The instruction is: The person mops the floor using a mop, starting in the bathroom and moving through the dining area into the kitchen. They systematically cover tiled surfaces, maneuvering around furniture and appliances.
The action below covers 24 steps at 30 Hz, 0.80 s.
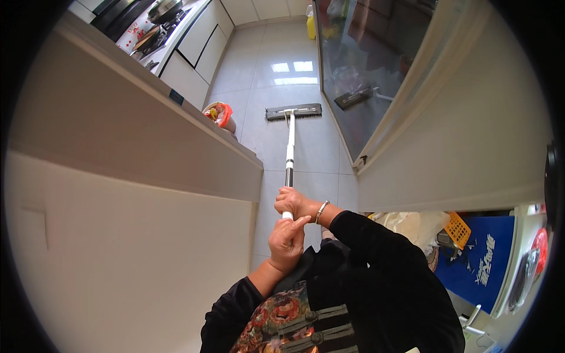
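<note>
A flat mop with a white and black pole (290,152) stretches away from my body through a doorway. Its wide grey mop head (304,110) rests flat on the grey tiled floor (271,145). My right hand (293,204), with a silver bracelet (322,212) at the wrist, is wrapped around the pole below its black section. Closer to my body, my left hand (284,245) grips the top end of the pole, its thumb pointing towards my right wrist. Fingers and palm hide the pole's end.
Left of the mop head stands a waste bin (228,120) with a red liner. A glass door (371,57) borders the floor on the right and reflects the mop. Wall edges (260,176) flank the passage. Pans (164,9) sit on a stove; a yellow bottle (311,27) stands farther back.
</note>
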Each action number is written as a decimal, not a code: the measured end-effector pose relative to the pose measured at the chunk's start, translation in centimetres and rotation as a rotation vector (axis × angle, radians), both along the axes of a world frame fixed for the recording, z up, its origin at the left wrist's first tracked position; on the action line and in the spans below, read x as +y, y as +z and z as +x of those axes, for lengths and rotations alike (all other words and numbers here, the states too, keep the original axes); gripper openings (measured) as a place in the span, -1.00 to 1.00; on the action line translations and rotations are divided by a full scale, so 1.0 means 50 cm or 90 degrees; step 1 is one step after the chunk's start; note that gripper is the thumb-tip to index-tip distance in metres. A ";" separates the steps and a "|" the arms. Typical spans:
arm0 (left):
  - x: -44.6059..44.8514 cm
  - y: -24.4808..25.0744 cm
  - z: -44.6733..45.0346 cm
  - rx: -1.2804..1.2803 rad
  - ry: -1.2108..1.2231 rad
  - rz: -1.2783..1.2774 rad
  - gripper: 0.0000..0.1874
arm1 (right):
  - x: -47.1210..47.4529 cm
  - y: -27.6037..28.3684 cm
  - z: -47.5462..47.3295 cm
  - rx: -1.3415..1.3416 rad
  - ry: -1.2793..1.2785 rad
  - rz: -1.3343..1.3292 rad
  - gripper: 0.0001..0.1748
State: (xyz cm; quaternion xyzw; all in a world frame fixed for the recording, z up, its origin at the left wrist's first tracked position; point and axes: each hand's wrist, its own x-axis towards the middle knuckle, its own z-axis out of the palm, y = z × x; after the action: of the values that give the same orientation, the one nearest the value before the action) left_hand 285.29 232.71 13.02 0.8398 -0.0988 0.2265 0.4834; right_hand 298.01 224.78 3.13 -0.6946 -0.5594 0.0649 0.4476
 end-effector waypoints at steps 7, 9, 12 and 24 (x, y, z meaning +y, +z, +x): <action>0.037 -0.051 0.165 0.077 -0.031 -0.003 -0.70 | 0.021 -0.033 0.171 -0.002 0.009 -0.045 -0.74; 0.046 -0.066 0.204 0.103 -0.015 -0.004 -0.70 | 0.027 -0.043 0.210 -0.002 0.005 -0.054 -0.75; 0.074 -0.096 0.302 0.204 0.007 -0.068 -0.61 | 0.058 -0.074 0.312 0.050 0.009 -0.053 -0.79; 0.140 -0.195 0.676 0.295 0.147 -0.096 -0.34 | 0.137 -0.147 0.693 0.059 -0.105 -0.118 -0.70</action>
State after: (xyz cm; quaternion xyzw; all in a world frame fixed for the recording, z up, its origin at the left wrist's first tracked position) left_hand 319.11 239.72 3.26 0.8364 0.1279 0.0886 0.5255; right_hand 332.65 231.65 -4.22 -0.7726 -0.4709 0.1114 0.4110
